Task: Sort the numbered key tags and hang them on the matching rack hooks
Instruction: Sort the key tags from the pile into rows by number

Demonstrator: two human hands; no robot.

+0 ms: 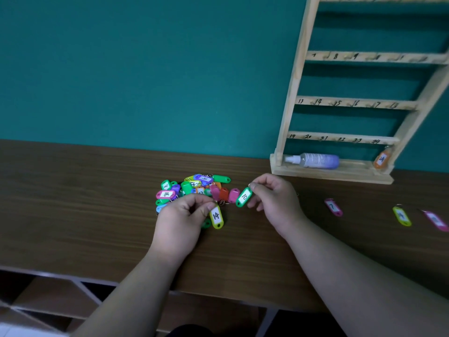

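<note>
My left hand (181, 218) pinches tag 14 (216, 217) at the near edge of the pile (192, 188); my right hand (275, 199) pinches the ring of tag 10 (244, 197) just right of it. Farther right on the table (73, 203) lies tag 7 (333, 207). On the rack (352, 103), bottom right, hangs tag 24 (381, 159).

two hands (181, 215) (274, 200), two held tags (216, 216) (244, 197), three loose tags (333, 207) (402, 216) (435, 220), one pile (192, 188), one rack (291, 93)
</note>
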